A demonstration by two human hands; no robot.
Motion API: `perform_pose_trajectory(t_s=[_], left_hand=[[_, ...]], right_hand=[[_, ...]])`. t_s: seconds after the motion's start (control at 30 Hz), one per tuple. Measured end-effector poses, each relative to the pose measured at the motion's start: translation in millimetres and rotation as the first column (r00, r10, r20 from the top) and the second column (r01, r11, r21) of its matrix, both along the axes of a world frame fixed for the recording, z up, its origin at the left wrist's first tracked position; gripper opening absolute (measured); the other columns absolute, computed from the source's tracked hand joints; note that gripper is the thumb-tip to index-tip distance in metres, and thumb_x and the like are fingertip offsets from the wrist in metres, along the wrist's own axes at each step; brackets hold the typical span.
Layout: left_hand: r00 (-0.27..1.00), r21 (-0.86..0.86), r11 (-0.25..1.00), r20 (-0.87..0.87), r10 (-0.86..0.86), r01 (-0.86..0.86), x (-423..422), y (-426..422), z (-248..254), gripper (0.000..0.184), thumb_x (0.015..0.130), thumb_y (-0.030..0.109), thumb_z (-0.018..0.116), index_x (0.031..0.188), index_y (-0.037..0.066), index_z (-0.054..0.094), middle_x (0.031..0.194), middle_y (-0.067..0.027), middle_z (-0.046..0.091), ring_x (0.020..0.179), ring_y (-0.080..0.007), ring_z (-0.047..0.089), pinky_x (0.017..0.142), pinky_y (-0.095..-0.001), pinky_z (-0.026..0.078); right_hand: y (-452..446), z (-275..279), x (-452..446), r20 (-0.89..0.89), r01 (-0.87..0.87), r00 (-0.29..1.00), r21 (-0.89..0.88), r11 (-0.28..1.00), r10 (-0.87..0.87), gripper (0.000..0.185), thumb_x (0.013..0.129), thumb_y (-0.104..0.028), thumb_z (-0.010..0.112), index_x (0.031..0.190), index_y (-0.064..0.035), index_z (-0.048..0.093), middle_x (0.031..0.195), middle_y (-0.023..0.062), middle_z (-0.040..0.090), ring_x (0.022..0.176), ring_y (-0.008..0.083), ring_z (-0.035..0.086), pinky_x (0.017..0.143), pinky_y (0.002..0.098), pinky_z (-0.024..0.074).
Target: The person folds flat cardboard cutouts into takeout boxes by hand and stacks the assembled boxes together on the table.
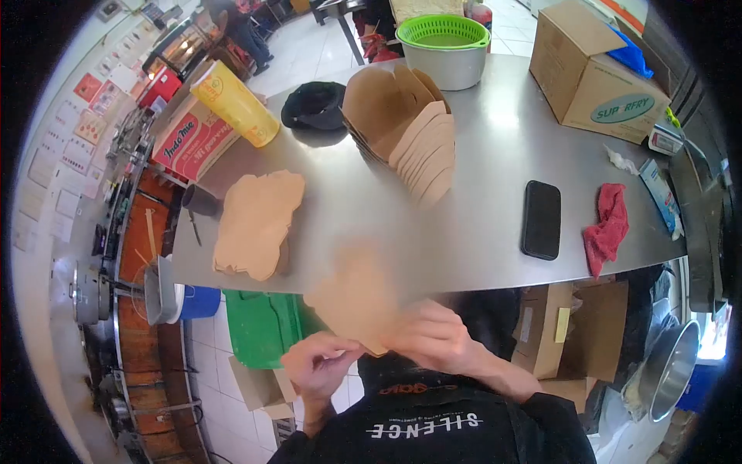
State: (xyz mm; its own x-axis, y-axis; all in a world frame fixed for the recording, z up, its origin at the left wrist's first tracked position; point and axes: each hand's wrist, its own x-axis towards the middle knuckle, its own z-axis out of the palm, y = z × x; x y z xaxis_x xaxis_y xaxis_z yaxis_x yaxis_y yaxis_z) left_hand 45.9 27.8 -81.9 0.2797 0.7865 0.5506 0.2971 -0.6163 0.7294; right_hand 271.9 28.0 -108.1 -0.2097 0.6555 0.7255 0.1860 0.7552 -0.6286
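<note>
A flat brown cardboard food-box blank (357, 298) is held up at the table's front edge, its upper part blurred. My left hand (321, 365) pinches its lower left edge between thumb and fingers. On its right side, my right hand (434, 337) is closed on the lower edge, some fingertips hidden. A pile of similar flat cardboard blanks (259, 223) lies on the table to the left. Farther back, several folded cardboard boxes (421, 151) are nested in one another.
On the steel table (471, 224) are a black phone (541, 220), a red cloth (607, 228), a black cap (313, 107), a yellow cylinder (238, 104), a green strainer in a pot (443, 48) and a large carton (591, 81). A green bin (263, 329) stands below.
</note>
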Motion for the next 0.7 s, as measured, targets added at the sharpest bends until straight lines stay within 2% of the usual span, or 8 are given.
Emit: perform_pose_trajectory(t_s=[0.07, 0.1, 0.13, 0.17, 0.23, 0.33, 0.6, 0.7], left_hand=[[0.862, -0.091, 0.986, 0.479, 0.164, -0.138, 15.7, 4.2, -5.9, 0.046, 0.069, 0.003, 0.091, 0.1, 0.005, 0.057, 0.09, -0.0075, 0.068, 0.066, -0.013, 0.061, 0.061, -0.0273, 0.056], [0.818, -0.2, 0.978, 0.552, 0.163, -0.06, 5.9, 5.9, -20.8, 0.064, 0.071, 0.011, 0.092, 0.122, 0.003, 0.052, 0.095, -0.0048, 0.062, 0.068, -0.0091, 0.055, 0.064, -0.024, 0.055], [0.823, -0.2, 0.978, 0.546, 0.156, -0.052, -5.3, 4.0, -18.9, 0.064, 0.071, 0.011, 0.092, 0.122, 0.003, 0.052, 0.095, -0.0048, 0.062, 0.068, -0.0091, 0.055, 0.064, -0.024, 0.055], [0.682, -0.513, 0.809, 0.703, 0.203, 0.288, -18.4, 2.3, -16.6, 0.063, 0.075, 0.011, 0.088, 0.126, 0.002, 0.053, 0.101, -0.0067, 0.064, 0.077, -0.0099, 0.058, 0.069, -0.0252, 0.056], [0.531, -0.634, 0.465, 0.773, 0.347, 0.618, -20.7, -0.2, -14.3, 0.062, 0.079, 0.012, 0.085, 0.131, 0.001, 0.053, 0.106, -0.0085, 0.065, 0.086, -0.0108, 0.061, 0.074, -0.0264, 0.056], [0.873, -0.76, 0.593, 0.452, 0.185, 0.268, 7.8, 2.3, -21.7, 0.041, 0.089, 0.003, 0.072, 0.128, -0.001, 0.06, 0.113, -0.0077, 0.07, 0.102, -0.0147, 0.065, 0.087, -0.0317, 0.054], [0.797, -0.624, 0.774, 0.518, 0.31, 0.104, 52.5, -5.8, -14.6, 0.033, 0.09, -0.001, 0.07, 0.122, 0.0, 0.061, 0.112, -0.0067, 0.069, 0.1, -0.0185, 0.066, 0.092, -0.0356, 0.053], [0.7, -0.621, 0.782, 0.577, 0.421, 0.042, 52.0, -7.8, -22.6, 0.033, 0.092, -0.003, 0.068, 0.124, 0.0, 0.06, 0.111, -0.007, 0.069, 0.1, -0.0186, 0.066, 0.092, -0.0361, 0.053]], right_hand=[[1.6, 1.2, 3.2, -0.019, 0.043, 0.999, 0.065, 0.997, -0.042, 0.024, 0.072, -0.009, 0.08, 0.096, -0.0053, 0.074, 0.092, 0.0021, 0.069, 0.095, 0.0233, 0.065, 0.091, 0.0404, 0.0505], [1.4, 1.9, 4.8, -0.035, 0.078, 0.997, 0.119, 0.99, -0.075, 0.022, 0.072, -0.01, 0.079, 0.093, -0.0064, 0.075, 0.091, 0.0019, 0.068, 0.094, 0.0232, 0.064, 0.089, 0.0405, 0.05], [2.8, 4.9, 7.7, -0.042, 0.088, 0.996, 0.118, 0.989, -0.084, 0.022, 0.072, -0.01, 0.079, 0.093, -0.0064, 0.075, 0.091, 0.0019, 0.068, 0.094, 0.0232, 0.064, 0.089, 0.0405, 0.05], [6.4, 9.6, 12.0, -0.008, -0.021, 1.0, 0.087, 0.996, 0.022, 0.02, 0.074, -0.012, 0.079, 0.093, -0.0079, 0.075, 0.091, 0.0021, 0.067, 0.096, 0.0228, 0.063, 0.089, 0.041, 0.0485], [6.6, 7.3, 11.4, 0.016, -0.134, 0.991, 0.044, 0.99, 0.134, 0.018, 0.076, -0.014, 0.079, 0.093, -0.0094, 0.076, 0.092, 0.0023, 0.067, 0.098, 0.0223, 0.062, 0.088, 0.0414, 0.0469], [5.1, -2.7, 8.0, -0.079, -0.234, 0.971, -0.134, 0.963, 0.225, 0.014, 0.079, -0.016, 0.081, 0.091, -0.0112, 0.075, 0.094, 0.0027, 0.061, 0.102, 0.0243, 0.055, 0.091, 0.0401, 0.0422], [-3.1, -6.3, -11.8, -0.193, 0.132, 0.956, -0.389, 0.912, -0.221, 0.018, 0.08, -0.012, 0.076, 0.074, -0.0068, 0.059, 0.11, 0.0136, 0.045, 0.108, 0.0307, 0.041, 0.098, 0.0434, 0.0348], [1.0, -0.9, -12.7, -0.192, 0.117, 0.962, -0.358, 0.927, -0.196, 0.014, 0.081, -0.011, 0.076, 0.077, -0.0064, 0.063, 0.115, 0.0143, 0.047, 0.112, 0.0323, 0.041, 0.102, 0.0437, 0.0333]])
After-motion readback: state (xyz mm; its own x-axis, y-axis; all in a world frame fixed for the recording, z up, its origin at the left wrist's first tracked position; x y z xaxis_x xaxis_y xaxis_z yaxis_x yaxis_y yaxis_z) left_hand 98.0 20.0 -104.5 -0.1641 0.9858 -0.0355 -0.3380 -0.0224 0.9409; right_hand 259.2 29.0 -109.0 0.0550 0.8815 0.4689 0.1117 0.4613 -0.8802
